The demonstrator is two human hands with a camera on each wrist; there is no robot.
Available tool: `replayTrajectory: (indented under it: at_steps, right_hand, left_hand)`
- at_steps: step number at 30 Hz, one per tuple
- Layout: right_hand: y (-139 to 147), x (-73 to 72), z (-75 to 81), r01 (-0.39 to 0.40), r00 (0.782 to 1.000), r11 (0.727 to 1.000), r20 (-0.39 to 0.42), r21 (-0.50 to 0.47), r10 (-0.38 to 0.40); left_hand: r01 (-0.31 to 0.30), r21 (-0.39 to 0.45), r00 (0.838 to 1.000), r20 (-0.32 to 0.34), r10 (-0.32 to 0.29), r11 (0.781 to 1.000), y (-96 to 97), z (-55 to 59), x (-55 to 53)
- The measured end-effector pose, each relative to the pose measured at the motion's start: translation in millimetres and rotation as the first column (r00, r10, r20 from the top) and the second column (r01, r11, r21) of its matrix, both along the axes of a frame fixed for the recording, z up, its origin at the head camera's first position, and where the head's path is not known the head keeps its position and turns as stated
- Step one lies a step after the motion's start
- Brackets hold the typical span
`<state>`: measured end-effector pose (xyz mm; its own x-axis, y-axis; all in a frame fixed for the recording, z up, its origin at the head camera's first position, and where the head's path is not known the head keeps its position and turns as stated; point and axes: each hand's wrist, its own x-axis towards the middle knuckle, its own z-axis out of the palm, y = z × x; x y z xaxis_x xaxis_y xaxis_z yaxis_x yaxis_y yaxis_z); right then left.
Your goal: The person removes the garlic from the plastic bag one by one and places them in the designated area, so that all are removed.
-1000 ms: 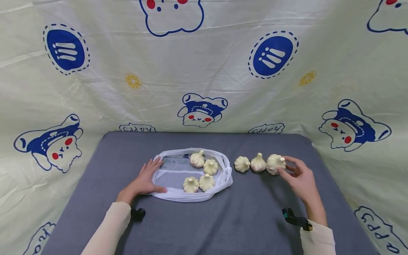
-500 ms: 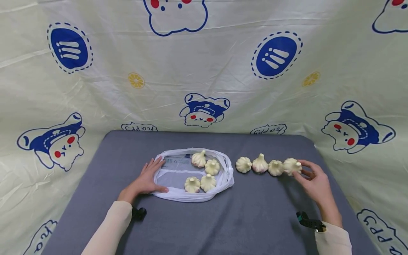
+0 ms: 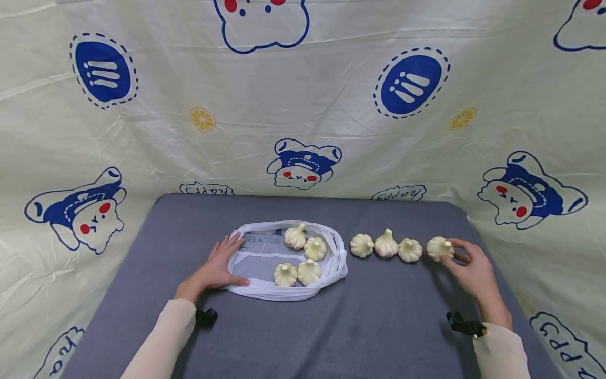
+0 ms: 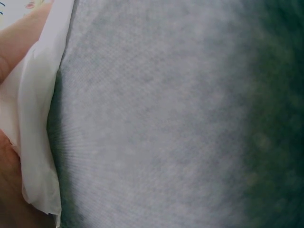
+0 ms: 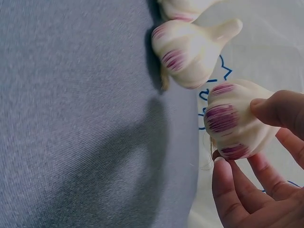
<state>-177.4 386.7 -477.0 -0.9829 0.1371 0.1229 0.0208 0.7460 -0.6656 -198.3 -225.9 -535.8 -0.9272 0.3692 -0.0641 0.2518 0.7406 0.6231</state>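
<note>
In the head view, my right hand (image 3: 475,271) pinches a garlic bulb (image 3: 437,248) between thumb and fingers, right of a row of 3 more bulbs. The right wrist view shows the held bulb (image 5: 230,118) with purple streaks and thin roots, apart from the neighbouring bulb (image 5: 187,54). It seems lifted slightly off the table. My left hand (image 3: 215,267) lies with spread fingers on the left rim of a white plastic bag (image 3: 284,291), its mouth wide. Several garlic bulbs (image 3: 309,271) sit inside the bag. In the left wrist view, white plastic (image 4: 40,118) covers part of the hand.
A grey cloth-covered table (image 3: 331,337) carries everything. Its right edge runs just beyond my right hand. Behind and around it hangs a pale patterned curtain (image 3: 303,100). Dark wrist cameras sit on both wrists.
My right hand has moved right with the held garlic bulb, uncovering the third bulb of the row and leaving a gap beside it. The left hand and bag keep their place.
</note>
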Motion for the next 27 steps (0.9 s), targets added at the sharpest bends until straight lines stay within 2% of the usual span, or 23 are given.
replayTrajectory:
  at_steps: [12,18,27]
  right_hand:
    - [10,-15.3,-17.8,-0.014,0.999,0.997,0.032,0.082,0.011]
    - [9,-21.7,-24.3,-0.023,0.999,0.997,0.027,0.078,0.021]
    - [8,-28.4,-32.2,-0.021,0.998,0.998,0.061,0.052,0.018]
  left_hand:
    - [-0.004,0.008,1.000,0.003,0.004,1.000,0.1,1.7,1.8]
    - [-0.002,0.005,1.000,-0.001,0.002,1.000,0.1,0.4,0.9]
    - [0.003,0.016,1.000,-0.009,-0.002,1.000,0.7,-1.3,0.9]
